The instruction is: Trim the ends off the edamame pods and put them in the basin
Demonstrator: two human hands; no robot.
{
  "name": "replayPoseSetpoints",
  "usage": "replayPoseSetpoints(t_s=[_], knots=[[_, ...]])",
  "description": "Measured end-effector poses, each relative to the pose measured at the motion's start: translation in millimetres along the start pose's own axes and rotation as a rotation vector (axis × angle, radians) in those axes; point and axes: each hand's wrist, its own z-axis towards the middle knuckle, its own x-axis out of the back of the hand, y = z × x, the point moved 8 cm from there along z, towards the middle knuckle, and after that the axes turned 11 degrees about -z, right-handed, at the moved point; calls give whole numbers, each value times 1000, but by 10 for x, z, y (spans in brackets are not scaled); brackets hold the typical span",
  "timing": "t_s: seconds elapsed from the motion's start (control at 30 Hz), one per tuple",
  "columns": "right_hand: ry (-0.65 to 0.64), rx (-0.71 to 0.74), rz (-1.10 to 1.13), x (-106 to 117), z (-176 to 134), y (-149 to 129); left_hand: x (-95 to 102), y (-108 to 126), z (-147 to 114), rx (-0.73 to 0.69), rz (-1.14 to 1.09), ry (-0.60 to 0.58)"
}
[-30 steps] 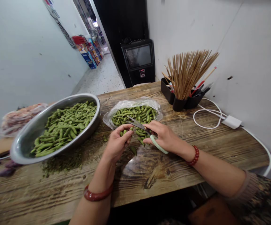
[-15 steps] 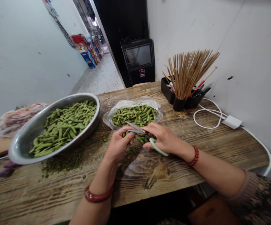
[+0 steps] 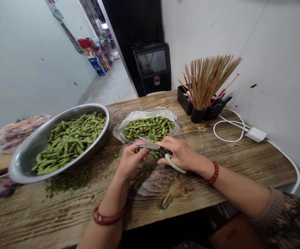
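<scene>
My right hand (image 3: 177, 152) is closed around the pale green handles of a pair of scissors (image 3: 150, 146). Their blades point left and stand apart, reaching to the fingers of my left hand (image 3: 131, 159). That hand is pinched shut on a green edamame pod (image 3: 138, 149), mostly hidden by fingers and blade. Just beyond both hands lies an opened clear plastic bag (image 3: 121, 129) full of edamame pods (image 3: 150, 126). To the left, a large tilted metal basin (image 3: 22, 169) holds many more pods (image 3: 70, 140).
Green trimmings (image 3: 68, 181) lie beside the basin on the wooden table (image 3: 100, 204). A black organizer (image 3: 184, 100) with thin wooden sticks (image 3: 209, 81) stands at the back right, near a white cable with an adapter (image 3: 255, 134). A bag of pinkish food (image 3: 22, 131) sits far left.
The scissor blades have spread slightly wider. Both hands stay in almost the same place, and the view has shifted a little.
</scene>
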Motion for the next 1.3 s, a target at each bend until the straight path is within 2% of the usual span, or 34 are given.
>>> replayPoseSetpoints(t_s=[0.13,0.33,0.53,0.63,0.77,1.07,1.3], knots=[[-12,-12,-17,3,1,3,27,1,4,-15,7,13],[-3,8,21,1,1,12,74,-92,7,59,23,38],[99,-66,78,50,16,109,161,-59,23,54,-196,141],[142,-82,91,67,17,136,147,-37,39,58,-332,117],[128,-65,86,50,15,117,122,-35,47,84,-406,94],[61,-29,59,21,13,36,52,-63,16,115,-424,68],[57,-21,42,-9,-1,36,1,-105,3,133,-375,30]])
